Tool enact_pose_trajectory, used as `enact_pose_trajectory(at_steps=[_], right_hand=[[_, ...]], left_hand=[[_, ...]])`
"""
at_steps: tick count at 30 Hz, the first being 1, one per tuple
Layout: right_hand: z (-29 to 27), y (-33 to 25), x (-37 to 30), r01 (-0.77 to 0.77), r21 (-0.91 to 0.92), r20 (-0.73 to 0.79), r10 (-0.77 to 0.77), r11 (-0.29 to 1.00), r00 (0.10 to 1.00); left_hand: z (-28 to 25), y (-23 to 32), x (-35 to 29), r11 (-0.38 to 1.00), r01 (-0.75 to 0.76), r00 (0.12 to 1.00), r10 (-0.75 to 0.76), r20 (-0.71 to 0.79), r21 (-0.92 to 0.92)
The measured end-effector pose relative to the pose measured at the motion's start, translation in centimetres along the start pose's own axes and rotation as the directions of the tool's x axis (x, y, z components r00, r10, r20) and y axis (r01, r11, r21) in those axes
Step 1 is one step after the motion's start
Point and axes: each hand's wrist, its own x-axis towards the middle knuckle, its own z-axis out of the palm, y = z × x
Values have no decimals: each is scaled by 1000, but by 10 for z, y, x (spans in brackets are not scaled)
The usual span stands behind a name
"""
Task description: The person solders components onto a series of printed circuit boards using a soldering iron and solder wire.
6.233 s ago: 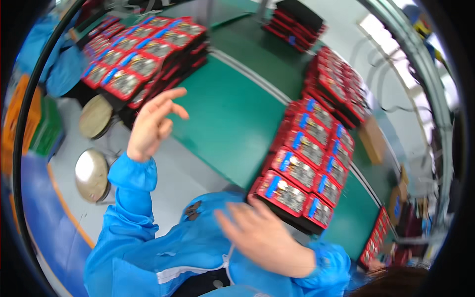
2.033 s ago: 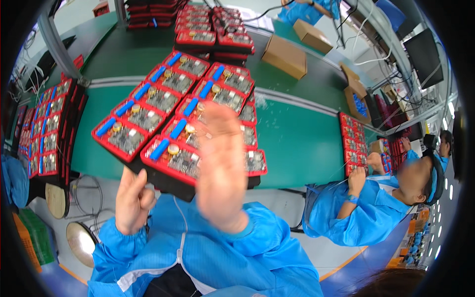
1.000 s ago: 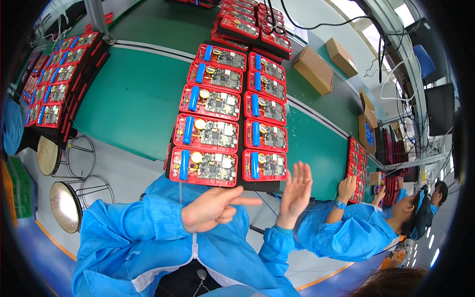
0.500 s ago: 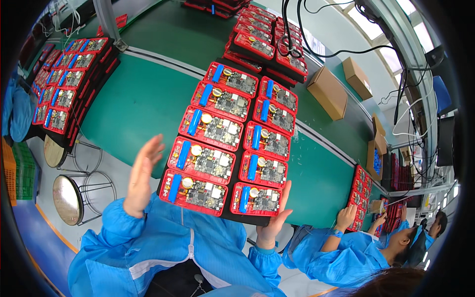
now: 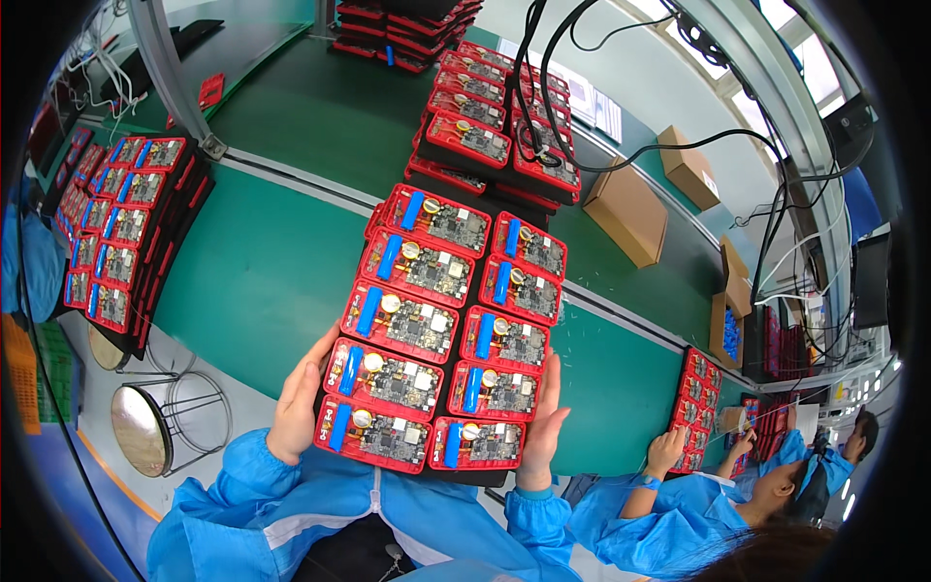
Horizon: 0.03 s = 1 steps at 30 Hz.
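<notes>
A black tray [image 5: 450,380] of red plastic cases spans the middle, its near end close to my body. The cases stand in two columns. Each red case [image 5: 341,448] holds a green-grey circuit board [image 5: 401,381], a blue cylindrical battery [image 5: 368,309] and a round coin cell [image 5: 390,303]. My left hand [image 5: 301,412] lies against the tray's near left side, its fingers partly hidden by the edge. At the near right side, my right hand [image 5: 541,436] grips the edge with its fingers up along the cases. What lies beneath the tray is hidden.
Stacked trays of red cases stand beyond [image 5: 470,136] and at the left [image 5: 126,233]. Cardboard boxes [image 5: 627,213] sit at the right behind a metal rail. Black cables [image 5: 669,107] hang overhead. A co-worker [image 5: 679,504] in blue works at the right; stools [image 5: 141,430] stand lower left.
My left hand, apart from the tray before, now rests against its left side. The tray appears lower in the view, nearer my body. My right hand stays at its right edge.
</notes>
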Motion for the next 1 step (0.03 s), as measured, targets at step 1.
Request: enact_pose_trajectory(at_steps=[1], right_hand=[[1, 0, 2, -3, 6, -2, 3, 1000, 1000]], left_hand=[[-9, -1, 2, 1000, 24, 1000, -24, 10, -10]])
